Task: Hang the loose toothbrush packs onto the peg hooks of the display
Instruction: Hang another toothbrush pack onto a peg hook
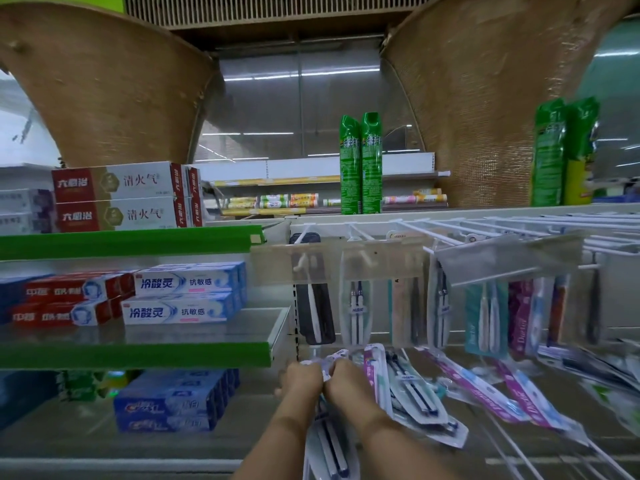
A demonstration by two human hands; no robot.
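Note:
My left hand [300,382] and my right hand [349,384] are side by side, both closed on the top of a toothbrush pack [329,441] that hangs down between my forearms. A white and purple pack top [334,360] sticks up between my fingers. Loose toothbrush packs [412,393] lie fanned out on the lower pegs right of my hands. Above, white peg hooks [450,230] jut from the display, with hung packs [356,306] below a clear price strip [346,263]. The hook under my hands is hidden.
Toothpaste boxes [183,294] fill green-edged shelves [135,355] on the left. Green spray cans [362,164] stand on top of the display. More hung packs [519,313] crowd the right side, blurred.

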